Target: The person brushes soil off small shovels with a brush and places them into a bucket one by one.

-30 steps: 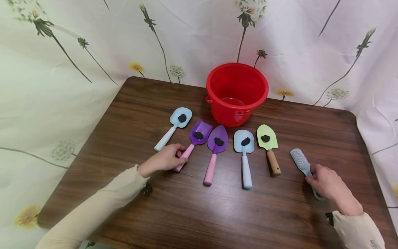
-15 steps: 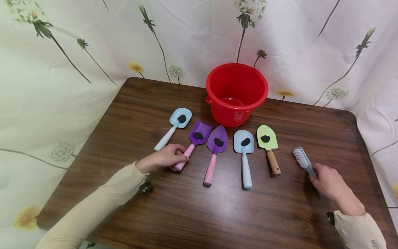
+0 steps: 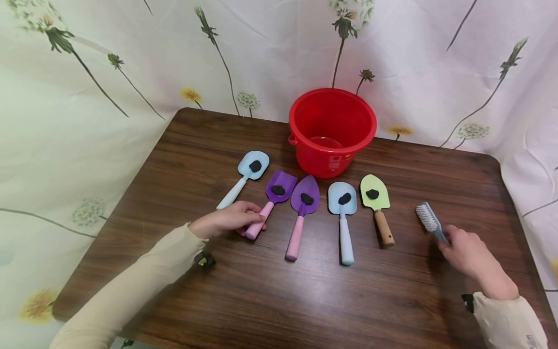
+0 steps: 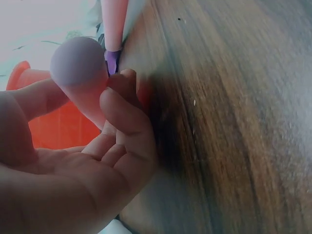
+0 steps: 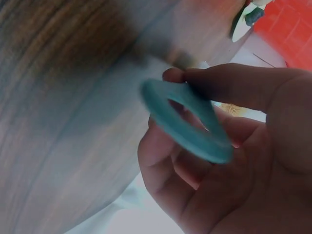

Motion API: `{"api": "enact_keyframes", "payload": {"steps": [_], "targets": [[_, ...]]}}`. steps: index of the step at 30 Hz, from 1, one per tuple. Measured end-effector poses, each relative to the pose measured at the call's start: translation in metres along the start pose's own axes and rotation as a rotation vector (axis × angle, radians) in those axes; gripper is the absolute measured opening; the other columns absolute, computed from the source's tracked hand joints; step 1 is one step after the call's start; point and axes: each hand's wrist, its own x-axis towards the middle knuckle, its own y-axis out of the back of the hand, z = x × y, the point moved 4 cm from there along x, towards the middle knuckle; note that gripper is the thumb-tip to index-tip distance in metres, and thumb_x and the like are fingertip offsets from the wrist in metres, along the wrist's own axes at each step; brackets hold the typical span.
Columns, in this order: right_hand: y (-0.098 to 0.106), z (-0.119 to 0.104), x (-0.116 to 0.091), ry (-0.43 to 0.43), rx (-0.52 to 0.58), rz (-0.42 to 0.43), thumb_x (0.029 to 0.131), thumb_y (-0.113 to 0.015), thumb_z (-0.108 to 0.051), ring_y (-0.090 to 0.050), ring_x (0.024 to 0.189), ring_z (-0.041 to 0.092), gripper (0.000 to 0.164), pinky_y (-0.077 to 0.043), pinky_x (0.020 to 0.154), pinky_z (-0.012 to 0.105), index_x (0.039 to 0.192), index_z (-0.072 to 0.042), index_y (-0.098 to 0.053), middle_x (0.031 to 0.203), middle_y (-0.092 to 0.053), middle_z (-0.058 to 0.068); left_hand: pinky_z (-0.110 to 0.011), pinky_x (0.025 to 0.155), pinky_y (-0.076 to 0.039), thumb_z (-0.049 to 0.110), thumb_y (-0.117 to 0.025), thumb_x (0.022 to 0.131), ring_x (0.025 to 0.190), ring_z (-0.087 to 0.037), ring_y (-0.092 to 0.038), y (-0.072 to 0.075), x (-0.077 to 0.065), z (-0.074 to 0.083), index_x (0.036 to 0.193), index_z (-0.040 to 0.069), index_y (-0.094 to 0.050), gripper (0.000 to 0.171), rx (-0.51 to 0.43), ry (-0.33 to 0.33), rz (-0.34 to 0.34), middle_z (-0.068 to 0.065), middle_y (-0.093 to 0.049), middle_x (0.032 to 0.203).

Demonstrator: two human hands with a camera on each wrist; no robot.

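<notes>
My left hand (image 3: pixel 230 218) grips the pink handle of a purple square-ended hand shovel (image 3: pixel 286 181), whose blade bears a black lump (image 3: pixel 278 190). In the left wrist view the handle's rounded end (image 4: pixel 78 62) sits between thumb and fingers. On the right, my right hand (image 3: pixel 472 254) holds a blue scrub brush (image 3: pixel 428 217), white bristles turned into sight. Its looped handle end (image 5: pixel 170 119) shows among the fingers in the right wrist view. Beside the left hand lies a light blue shovel (image 3: pixel 233 194). A pointed purple trowel (image 3: pixel 307 186) with a pink handle lies right of the held shovel.
A red bucket (image 3: pixel 324 162) stands at the back of the wooden table (image 3: pixel 348 305). Another light blue shovel (image 3: pixel 346 240) and a green trowel (image 3: pixel 382 228) with a wooden handle lie right of centre. Each blade bears a black lump. Flowered cloth (image 3: pixel 270 48) hangs behind.
My right hand has turned the brush from its back to its bristle side and moved slightly right and away from me. The left hand has shifted only a little on the pink handle.
</notes>
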Motion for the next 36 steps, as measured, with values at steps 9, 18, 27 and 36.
{"api": "enact_keyframes", "payload": {"steps": [9,18,27,36], "targets": [[0.012,0.000,0.002,0.054,-0.005,0.086,0.086,-0.050,-0.004,-0.047,0.062,0.027,0.018,-0.038,0.054,0.038,0.097,0.010,-0.052,0.069,-0.052,0.012,-0.022,0.069,-0.053,0.009,-0.051,0.096,0.081,-0.007,-0.062,0.003,0.000,-0.003,0.130,-0.014,-0.044,0.042,-0.218,0.031,-0.121,-0.009,-0.071,0.100],[0.022,-0.005,0.001,0.112,-0.013,0.185,0.084,-0.054,0.000,-0.046,0.058,0.023,0.014,-0.037,0.053,0.036,0.091,0.012,-0.054,0.065,-0.053,0.010,-0.025,0.078,-0.052,0.005,-0.047,0.097,0.092,-0.014,-0.062,0.008,-0.009,-0.002,0.138,-0.014,-0.033,0.047,-0.365,0.066,-0.196,-0.008,-0.069,0.104],[0.044,-0.014,-0.001,0.115,-0.021,0.266,0.086,-0.054,-0.004,-0.045,0.056,0.022,0.021,-0.037,0.052,0.037,0.098,0.013,-0.057,0.063,-0.054,0.008,-0.028,0.081,-0.055,0.005,-0.048,0.098,0.084,-0.015,-0.068,0.011,-0.016,0.011,0.126,-0.015,-0.039,0.035,-0.373,0.020,-0.205,-0.006,-0.069,0.098],[0.061,-0.031,-0.003,0.175,-0.018,0.371,0.091,-0.059,-0.008,-0.048,0.056,0.023,0.015,-0.038,0.053,0.039,0.093,0.006,-0.063,0.062,-0.055,0.005,-0.032,0.084,-0.056,0.008,-0.053,0.096,0.087,-0.017,-0.070,0.010,-0.025,0.024,0.130,-0.013,-0.036,0.043,-0.336,0.026,-0.204,-0.006,-0.069,0.097]]}}
